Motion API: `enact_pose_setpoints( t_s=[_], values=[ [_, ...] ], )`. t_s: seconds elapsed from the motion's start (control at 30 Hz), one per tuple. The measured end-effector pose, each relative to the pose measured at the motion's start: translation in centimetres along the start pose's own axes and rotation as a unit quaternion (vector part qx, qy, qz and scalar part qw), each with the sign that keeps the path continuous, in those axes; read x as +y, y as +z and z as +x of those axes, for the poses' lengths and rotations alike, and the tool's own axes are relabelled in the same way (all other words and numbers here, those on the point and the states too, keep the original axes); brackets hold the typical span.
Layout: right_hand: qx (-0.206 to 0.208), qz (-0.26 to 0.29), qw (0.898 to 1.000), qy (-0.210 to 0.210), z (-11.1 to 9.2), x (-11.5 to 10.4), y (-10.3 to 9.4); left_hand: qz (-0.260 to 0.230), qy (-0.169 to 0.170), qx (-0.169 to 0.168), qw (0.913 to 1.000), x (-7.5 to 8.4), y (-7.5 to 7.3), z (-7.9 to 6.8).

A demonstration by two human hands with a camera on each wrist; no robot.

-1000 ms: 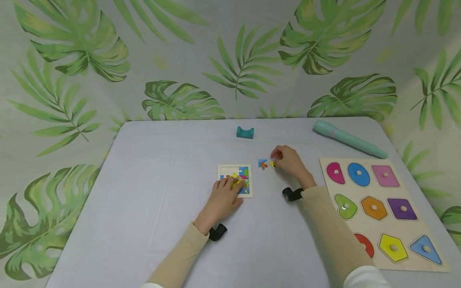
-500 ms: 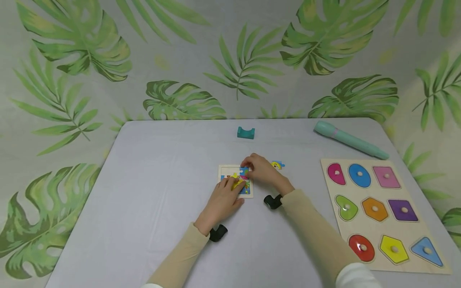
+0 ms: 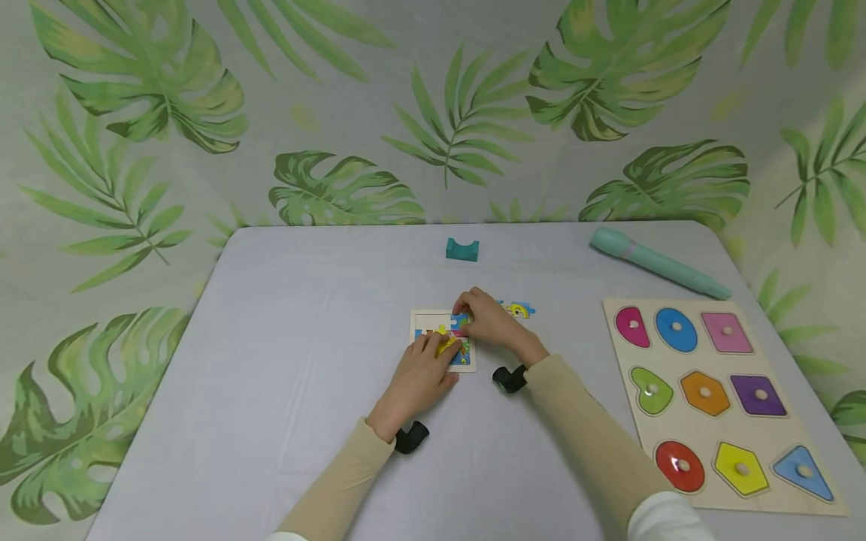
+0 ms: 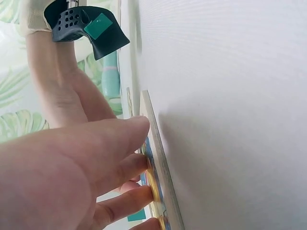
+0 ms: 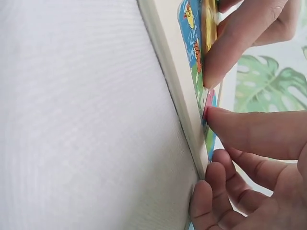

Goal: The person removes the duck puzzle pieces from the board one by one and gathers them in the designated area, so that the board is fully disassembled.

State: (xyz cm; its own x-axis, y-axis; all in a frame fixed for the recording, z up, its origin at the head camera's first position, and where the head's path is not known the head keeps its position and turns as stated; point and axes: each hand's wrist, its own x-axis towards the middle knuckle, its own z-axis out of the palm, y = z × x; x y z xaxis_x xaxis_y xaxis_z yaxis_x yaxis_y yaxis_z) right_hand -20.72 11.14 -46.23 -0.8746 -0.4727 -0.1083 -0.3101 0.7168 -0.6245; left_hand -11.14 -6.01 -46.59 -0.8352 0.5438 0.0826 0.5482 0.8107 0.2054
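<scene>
A small wooden-framed jigsaw puzzle point(image 3: 426, 321) with a bright cartoon picture lies mid-table; its upper left part shows bare wood. My left hand point(image 3: 421, 366) rests over its lower left, fingertips on the picture around a yellow part. In the left wrist view the left thumb point(image 4: 139, 125) lies at the frame's edge. At the upper right corner, my right hand point(image 3: 489, 317) grips the puzzle with curled fingers. In the right wrist view its thumb point(image 5: 240, 129) presses a pink patch, while other fingers curl by the frame's outer edge. Loose jigsaw pieces point(image 3: 520, 309) lie just behind the right hand, partly hidden.
A teal block point(image 3: 462, 249) with a curved notch stands farther back. To the right lies a wooden knob-puzzle board point(image 3: 666, 366) with several coloured shapes. Behind it is a mint-green, flashlight-shaped object point(image 3: 656, 261). Black wrist cameras point(image 3: 510, 379) hang under both wrists.
My right hand has moved left from the loose pieces to the puzzle's upper right corner, and has stayed nearly still there for the last half second. The left hand has held its place.
</scene>
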Motion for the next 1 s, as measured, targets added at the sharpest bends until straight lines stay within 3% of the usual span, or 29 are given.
enact_pose_setpoints(
  t_s=[0.37,0.53,0.67,0.77,1.0],
  values=[
    [0.022,0.058,0.998,-0.017,-0.1,0.3,-0.1,-0.007,-0.005,-0.009,0.9999,0.0,-0.1,0.0],
    [0.036,0.129,0.991,-0.007,-0.5,1.0,-1.0,-0.007,-0.009,-0.012,0.9999,0.0,0.0,0.1],
    [0.035,0.209,0.977,0.038,-1.4,2.5,-3.1,-0.005,-0.009,-0.013,0.9999,0.1,0.0,0.1],
    [0.031,0.240,0.967,0.082,-2.6,3.4,-5.4,-0.007,-0.012,-0.015,0.9998,0.1,-0.1,0.1],
    [0.031,0.196,0.971,0.136,-4.4,7.8,-8.1,-0.012,-0.013,-0.014,0.9997,0.1,0.1,0.0]
  ],
)
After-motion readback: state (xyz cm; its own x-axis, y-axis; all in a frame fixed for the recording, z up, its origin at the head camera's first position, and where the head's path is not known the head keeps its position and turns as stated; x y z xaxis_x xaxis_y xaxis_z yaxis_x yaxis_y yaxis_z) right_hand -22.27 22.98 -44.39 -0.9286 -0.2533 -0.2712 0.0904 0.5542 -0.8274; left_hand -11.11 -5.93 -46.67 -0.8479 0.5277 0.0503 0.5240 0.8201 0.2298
